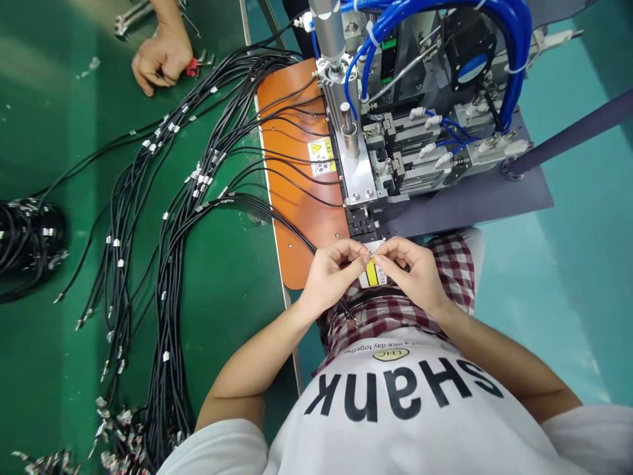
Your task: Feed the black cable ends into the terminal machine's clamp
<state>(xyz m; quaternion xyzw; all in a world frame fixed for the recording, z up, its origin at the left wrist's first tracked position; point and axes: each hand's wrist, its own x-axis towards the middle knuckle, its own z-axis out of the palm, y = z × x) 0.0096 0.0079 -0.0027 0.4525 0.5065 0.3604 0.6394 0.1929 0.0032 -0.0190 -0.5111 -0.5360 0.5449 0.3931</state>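
1 head-worn camera looks forward and down, close above the left hand point(330, 276) and right hand point(409, 274).

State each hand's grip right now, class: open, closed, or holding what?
Left hand: closed, pinching a thin wire.
Right hand: closed, pinching the same wire.

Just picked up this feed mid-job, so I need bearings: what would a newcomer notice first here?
The pneumatic machine with its blue air hoses dominates the top centre. Left of it, long black cables with small metal clips fan across a green bench mat. Near the machine's front, the person's left hand and right hand pinch something small beside a yellow-striped label.
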